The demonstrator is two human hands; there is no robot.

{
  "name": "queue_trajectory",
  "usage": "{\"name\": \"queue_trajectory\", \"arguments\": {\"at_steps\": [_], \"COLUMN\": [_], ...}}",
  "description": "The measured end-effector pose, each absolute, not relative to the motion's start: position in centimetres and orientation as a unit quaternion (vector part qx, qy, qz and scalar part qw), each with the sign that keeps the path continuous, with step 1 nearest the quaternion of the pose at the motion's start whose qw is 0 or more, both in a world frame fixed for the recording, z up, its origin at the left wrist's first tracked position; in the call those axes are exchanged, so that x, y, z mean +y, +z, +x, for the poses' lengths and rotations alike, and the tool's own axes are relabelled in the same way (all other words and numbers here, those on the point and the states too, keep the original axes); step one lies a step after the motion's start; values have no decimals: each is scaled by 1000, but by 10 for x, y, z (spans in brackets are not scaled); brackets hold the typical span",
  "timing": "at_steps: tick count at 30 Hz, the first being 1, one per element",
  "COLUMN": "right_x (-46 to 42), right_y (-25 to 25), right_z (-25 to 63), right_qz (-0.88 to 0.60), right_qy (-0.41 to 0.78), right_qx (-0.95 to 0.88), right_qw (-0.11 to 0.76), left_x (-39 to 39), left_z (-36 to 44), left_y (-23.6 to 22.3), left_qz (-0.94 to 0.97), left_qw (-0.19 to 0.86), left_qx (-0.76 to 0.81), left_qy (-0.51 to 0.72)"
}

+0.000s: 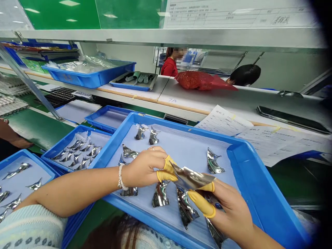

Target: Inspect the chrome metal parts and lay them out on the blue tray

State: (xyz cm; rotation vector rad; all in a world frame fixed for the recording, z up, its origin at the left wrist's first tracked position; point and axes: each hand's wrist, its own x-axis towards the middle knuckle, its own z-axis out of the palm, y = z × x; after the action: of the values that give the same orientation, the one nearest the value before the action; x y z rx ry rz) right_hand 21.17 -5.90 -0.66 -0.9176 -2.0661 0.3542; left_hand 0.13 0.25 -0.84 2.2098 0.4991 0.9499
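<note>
A curved, mirror-shiny metal piece (192, 177) is held over the big blue tray (269, 197). My left hand (149, 167) pinches its left end between thumb and finger in yellow finger cots. Its right end is gripped by my right hand (229, 205), which wears yellow cots too. Below lie more pieces on the pale liner, among them one metal piece (160, 194) under my left fingertips and another metal piece (186, 209) near my right thumb. A small dark-blue spot shows by my right fingers; I cannot make out what it is.
Smaller blue trays (75, 129) with shiny pieces stand at left, where another person's hand (19, 141) shows. Paper sheets (225, 121) hang from the shelf edge, close behind the big tray. The shelf holds a red bag (202, 81), a phone (293, 119) and a blue bin (88, 77).
</note>
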Motion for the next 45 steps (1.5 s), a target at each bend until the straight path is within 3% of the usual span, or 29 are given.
{"name": "queue_trajectory", "arguments": {"at_steps": [17,20,25,28,35,45], "right_x": [-57,-57,-54,-51,-51,-52], "right_y": [-15,-14,-13,-15,-18,-19], "right_z": [216,214,212,211,207,209], "right_qz": [-407,-425,-446,-430,-400,-365], "right_qy": [239,283,423,537,670,696], "right_qx": [-773,-745,-656,-588,-508,-493], "right_qw": [423,430,437,425,365,373], "left_x": [0,0,2,4,6,8], "left_z": [0,1,5,8,13,14], "left_y": [-5,-4,-5,-7,-8,-12], "left_qz": [862,836,669,584,486,443], "left_qw": [291,353,588,674,733,764], "left_qx": [172,205,304,302,306,314], "left_qy": [379,367,338,339,365,349]}}
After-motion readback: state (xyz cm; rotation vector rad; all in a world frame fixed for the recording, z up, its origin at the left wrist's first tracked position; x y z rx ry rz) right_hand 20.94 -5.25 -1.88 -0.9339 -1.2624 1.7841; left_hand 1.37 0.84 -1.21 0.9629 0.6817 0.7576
